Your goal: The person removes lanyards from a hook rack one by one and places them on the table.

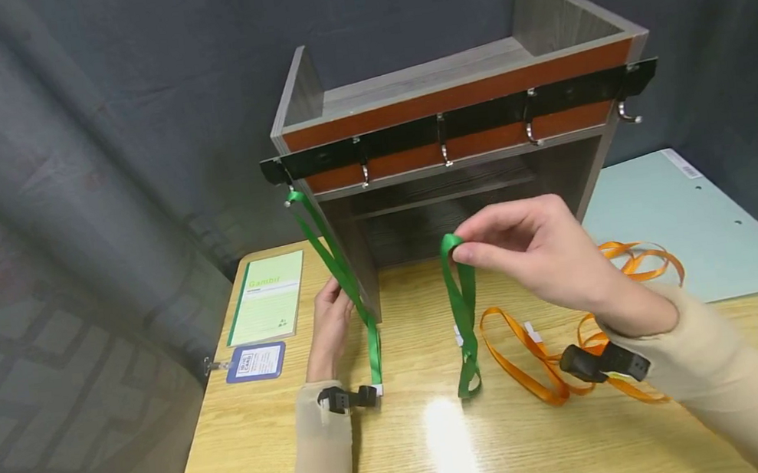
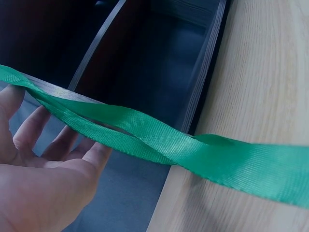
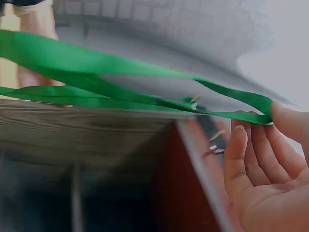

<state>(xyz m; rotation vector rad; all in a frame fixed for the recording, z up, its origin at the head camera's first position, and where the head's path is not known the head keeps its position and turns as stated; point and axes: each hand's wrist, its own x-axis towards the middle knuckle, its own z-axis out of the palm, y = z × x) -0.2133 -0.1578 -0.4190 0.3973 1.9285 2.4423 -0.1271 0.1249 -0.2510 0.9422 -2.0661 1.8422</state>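
One green lanyard (image 1: 338,262) hangs in a loop from the leftmost hook (image 1: 288,197) of a black hook rail (image 1: 403,140). My left hand (image 1: 330,326) is beside it, by the shelf's left side. In the left wrist view the ribbon (image 2: 159,140) passes across the loosely bent fingers, which are not closed round it. My right hand (image 1: 547,253) pinches the top of a second green lanyard (image 1: 462,305) between thumb and index finger, in front of the shelf. That lanyard's loop (image 3: 236,96) shows at the fingertips in the right wrist view.
The rail is fixed across a grey wooden shelf (image 1: 432,80), with several bare hooks. Orange lanyards (image 1: 535,374) lie on the wooden table (image 1: 402,457), partly under my right arm. A pale blue folder (image 1: 698,234) lies right, a green notebook (image 1: 266,298) and blue ID badge (image 1: 256,363) left.
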